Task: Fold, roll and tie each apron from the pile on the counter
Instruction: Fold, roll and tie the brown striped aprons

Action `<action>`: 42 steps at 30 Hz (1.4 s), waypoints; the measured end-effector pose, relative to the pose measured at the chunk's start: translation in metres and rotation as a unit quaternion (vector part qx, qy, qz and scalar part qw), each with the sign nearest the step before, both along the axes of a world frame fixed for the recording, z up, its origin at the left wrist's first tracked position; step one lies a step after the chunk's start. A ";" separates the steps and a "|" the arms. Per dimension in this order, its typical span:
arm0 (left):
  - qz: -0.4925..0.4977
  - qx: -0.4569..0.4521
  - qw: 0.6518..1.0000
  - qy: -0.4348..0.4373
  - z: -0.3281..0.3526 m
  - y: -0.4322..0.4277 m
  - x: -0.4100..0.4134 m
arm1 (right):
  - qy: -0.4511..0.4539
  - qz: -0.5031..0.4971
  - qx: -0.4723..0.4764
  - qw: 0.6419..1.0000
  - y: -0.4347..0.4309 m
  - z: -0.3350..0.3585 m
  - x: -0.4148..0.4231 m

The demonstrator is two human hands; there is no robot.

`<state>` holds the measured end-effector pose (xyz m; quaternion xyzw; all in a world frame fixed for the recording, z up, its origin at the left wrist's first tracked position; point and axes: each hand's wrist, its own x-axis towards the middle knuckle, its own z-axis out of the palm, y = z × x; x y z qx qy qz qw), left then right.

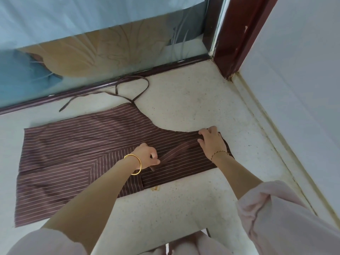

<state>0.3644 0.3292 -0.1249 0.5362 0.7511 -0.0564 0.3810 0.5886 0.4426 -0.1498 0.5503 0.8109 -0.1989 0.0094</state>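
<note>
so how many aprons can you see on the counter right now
1. The brown pinstriped cloth apron lies flat on the pale speckled stone counter, its brown strap held between left hand and right hand. Others may lie out of view.

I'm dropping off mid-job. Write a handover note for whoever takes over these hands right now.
Left hand: pinches the free end of the wide strap, which is drawn across the apron.
Right hand: rests on the apron's right edge where that strap starts. Its grip is hidden.
Apron: brown striped, lies flat on the counter and looks folded lengthwise. The thin ties lie loose near the window frame.
Done: spread out and apparently folded.
Left: roll it and tie it. No pile is in view.
</note>
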 end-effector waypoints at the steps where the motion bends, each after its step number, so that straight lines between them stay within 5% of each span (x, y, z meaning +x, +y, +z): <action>1: -0.001 -0.007 1.000 0.001 0.002 0.002 -0.002 | -0.001 -0.004 0.002 1.000 0.001 0.000 0.000; 10: 0.057 0.023 0.998 0.032 0.009 0.025 -0.004 | -0.026 -0.057 0.026 0.998 0.012 0.001 -0.003; 17: 0.078 0.156 0.982 0.069 0.001 0.000 -0.059 | -0.059 -0.103 0.051 0.992 0.013 0.021 -0.051; 20: 0.155 0.184 0.962 0.127 0.009 0.003 -0.106 | 0.019 0.006 0.061 0.998 0.006 0.031 -0.119; 24: 0.137 0.178 0.959 0.172 0.016 0.019 -0.159 | 0.051 0.172 0.058 0.982 0.006 0.036 -0.213; 34: 0.011 0.137 0.960 0.244 -0.009 0.042 -0.227 | -0.140 0.395 0.102 0.902 0.055 0.033 -0.301; 39: 0.019 0.110 0.963 0.244 -0.011 0.045 -0.241 | -0.307 0.297 0.075 0.901 0.074 0.038 -0.305; 42: 0.046 0.106 0.972 0.205 -0.008 0.044 -0.252 | -0.255 0.234 0.103 0.933 0.076 0.034 -0.302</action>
